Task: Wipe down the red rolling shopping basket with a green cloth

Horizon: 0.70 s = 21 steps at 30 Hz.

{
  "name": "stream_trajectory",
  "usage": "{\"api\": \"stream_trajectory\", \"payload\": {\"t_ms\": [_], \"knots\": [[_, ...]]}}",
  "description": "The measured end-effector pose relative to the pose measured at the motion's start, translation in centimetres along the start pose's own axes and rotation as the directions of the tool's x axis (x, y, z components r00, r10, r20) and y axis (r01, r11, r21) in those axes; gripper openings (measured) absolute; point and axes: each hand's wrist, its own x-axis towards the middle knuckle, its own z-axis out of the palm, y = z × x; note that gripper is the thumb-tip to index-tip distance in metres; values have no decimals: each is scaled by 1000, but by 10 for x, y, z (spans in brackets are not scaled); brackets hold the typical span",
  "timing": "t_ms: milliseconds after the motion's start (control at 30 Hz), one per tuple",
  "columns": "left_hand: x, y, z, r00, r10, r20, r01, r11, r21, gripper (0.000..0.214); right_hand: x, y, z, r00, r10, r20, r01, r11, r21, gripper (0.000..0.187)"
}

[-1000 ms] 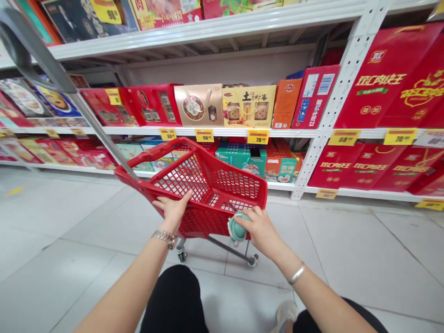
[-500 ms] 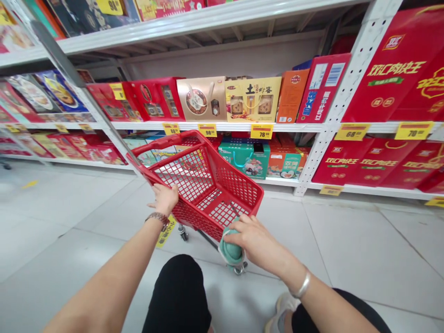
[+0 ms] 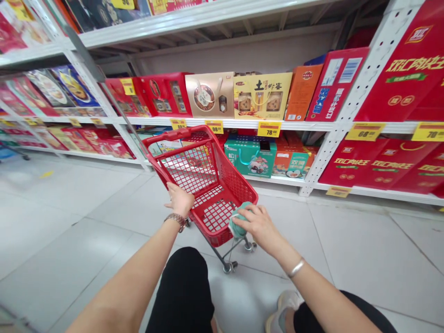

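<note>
A small red plastic shopping cart point(image 3: 204, 226) with lattice sides stands on the floor in front of me, its front end turned toward my knees. My left hand point(image 3: 181, 200) grips its near side rim, with the fingertips partly hidden. In my right hand point(image 3: 255, 223) is a bunched green cloth point(image 3: 240, 223), pressed against the right front corner of the basket. Through the lattice, the basket's bottom point(image 3: 217, 208) shows with nothing lying on it.
White metal shelving point(image 3: 222, 124) runs behind the cart, stacked with gift boxes such as a gold box point(image 3: 210, 95) and a teal box point(image 3: 249, 155). Large red boxes point(image 3: 398, 83) stand at the right. My knee point(image 3: 183, 282) is close below the cart.
The cart has swung round so its front end faces me more. The cloth in my right hand has moved up to the front right corner, and my left hand has shifted right along the rim.
</note>
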Motion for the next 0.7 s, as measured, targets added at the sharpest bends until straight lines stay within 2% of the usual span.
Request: {"api": "stream_trajectory", "payload": {"t_ms": [167,267,400,433,500,600,700], "knots": [[2,-1,-3,999,-15,29,17,998,-57,108,-5,48,5,992,92,-85,-95,995,-39,46],[0,-2,-2,999,-13,29,14,998,-53,107,-8,70,0,980,139,-143,-152,985,-83,51],[-2,-6,-2,999,1,34,1,999,-51,109,-8,84,-21,917,247,-312,-290,952,-99,56],[-2,-7,-3,999,7,35,-5,999,-48,110,-6,80,-26,907,240,-346,-284,955,-83,57],[-1,-10,-4,999,19,36,-18,999,-41,111,2,59,-33,921,165,-354,-191,981,-41,59],[-1,-13,-6,999,32,38,-30,999,-36,111,14,2,-29,971,-26,-238,35,999,32,54],[-2,-16,-10,998,43,46,-41,999,-29,110,19,-53,-14,984,-149,-94,152,988,27,38]]}}
